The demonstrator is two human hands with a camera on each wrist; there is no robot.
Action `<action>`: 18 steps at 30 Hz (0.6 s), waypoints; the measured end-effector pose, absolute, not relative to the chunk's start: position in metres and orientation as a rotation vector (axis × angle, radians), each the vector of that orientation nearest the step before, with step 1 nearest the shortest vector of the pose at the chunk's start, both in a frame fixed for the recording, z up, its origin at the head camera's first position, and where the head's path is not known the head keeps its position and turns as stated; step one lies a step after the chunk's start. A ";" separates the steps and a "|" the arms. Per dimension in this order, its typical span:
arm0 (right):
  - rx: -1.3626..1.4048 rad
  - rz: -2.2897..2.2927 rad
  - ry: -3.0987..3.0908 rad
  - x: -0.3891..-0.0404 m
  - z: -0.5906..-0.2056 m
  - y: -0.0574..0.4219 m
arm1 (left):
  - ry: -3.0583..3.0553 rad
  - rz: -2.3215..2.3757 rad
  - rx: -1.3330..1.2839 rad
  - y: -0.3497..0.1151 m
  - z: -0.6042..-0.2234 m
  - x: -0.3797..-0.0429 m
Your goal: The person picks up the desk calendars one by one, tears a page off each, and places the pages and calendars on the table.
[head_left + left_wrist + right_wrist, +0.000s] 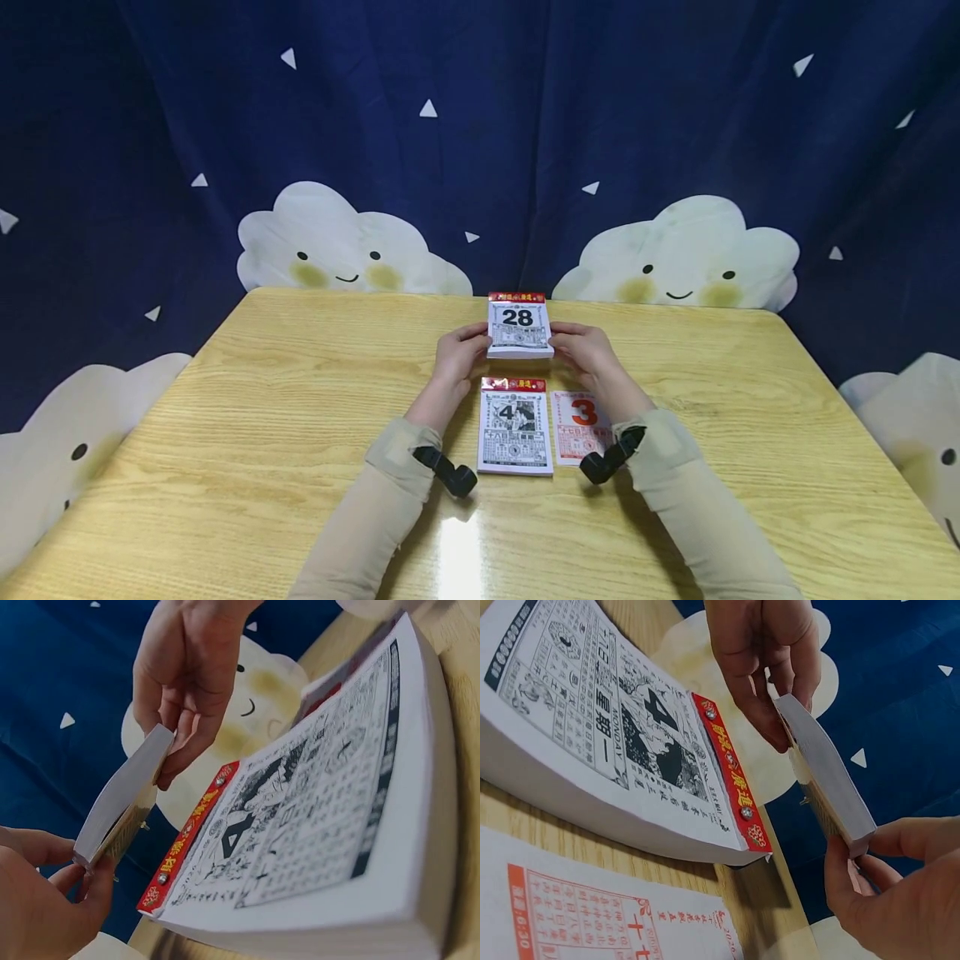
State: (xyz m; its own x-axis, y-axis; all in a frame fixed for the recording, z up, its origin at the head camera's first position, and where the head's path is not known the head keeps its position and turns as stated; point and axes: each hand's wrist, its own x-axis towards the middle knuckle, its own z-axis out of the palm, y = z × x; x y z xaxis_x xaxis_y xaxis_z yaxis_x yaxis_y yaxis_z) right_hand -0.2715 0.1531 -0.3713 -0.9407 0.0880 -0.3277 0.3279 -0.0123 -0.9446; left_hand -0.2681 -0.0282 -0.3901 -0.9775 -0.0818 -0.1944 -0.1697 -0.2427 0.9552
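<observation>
A tear-off calendar block (519, 327) with a red header and a black 28 is held up over the back of the table. My left hand (457, 357) pinches its left edge, and my right hand (588, 348) pinches the right one. In the wrist views the block (124, 799) shows its white page edge and a brown backing, with fingers at both ends. Closer to me lies a second calendar block (515, 429), red-headed, with a black 4 on top. Beside it a loose calendar page (573, 425) with a red 3 lies flat, partly hidden by my right arm.
Everything lies on a light wood-grain table (315, 400). A dark blue curtain (480, 108) with smiling clouds hangs right behind its back edge. Small black wrist cameras (450, 475) are strapped on both wrists, above the table near the lower calendar.
</observation>
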 end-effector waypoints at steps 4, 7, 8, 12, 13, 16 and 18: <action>0.412 -2.128 2.049 -0.268 -0.371 0.153 | 1.868 2.434 -0.301 -0.030 -0.390 -0.266; 0.409 -2.157 2.030 -0.267 -0.371 0.153 | 1.815 2.470 -0.286 -0.031 -0.390 -0.264; 0.409 -2.165 2.021 -0.266 -0.371 0.153 | 1.789 2.479 -0.288 -0.032 -0.389 -0.264; 0.391 -2.184 1.996 -0.261 -0.372 0.154 | 1.677 2.495 -0.313 -0.036 -0.387 -0.261; 0.381 -2.188 1.987 -0.259 -0.372 0.154 | 1.658 2.495 -0.315 -0.037 -0.386 -0.260; 0.335 -2.202 1.958 -0.253 -0.369 0.154 | 1.605 2.513 -0.274 -0.039 -0.386 -0.259; 0.304 -2.203 1.959 -0.248 -0.367 0.154 | 1.561 2.531 -0.218 -0.041 -0.386 -0.258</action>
